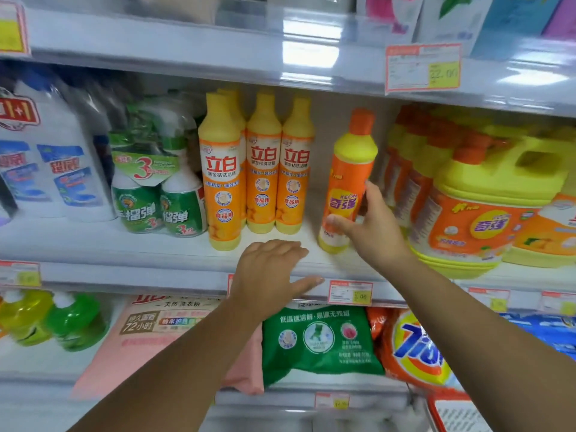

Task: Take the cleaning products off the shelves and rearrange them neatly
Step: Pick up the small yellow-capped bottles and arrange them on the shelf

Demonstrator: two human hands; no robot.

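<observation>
My right fingers (374, 192) grip the tilted orange bottle (345, 182) right of the yellow bottles (263, 163), left hand (268, 275) spread, empty; most rearranging seemingly remains.

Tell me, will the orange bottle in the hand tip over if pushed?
Probably yes: the bottle is tall with a narrow base, and it leans in the right hand. It looks like stiff plastic, so it should not squash. Its glossy label may be a bit slippery.
</observation>
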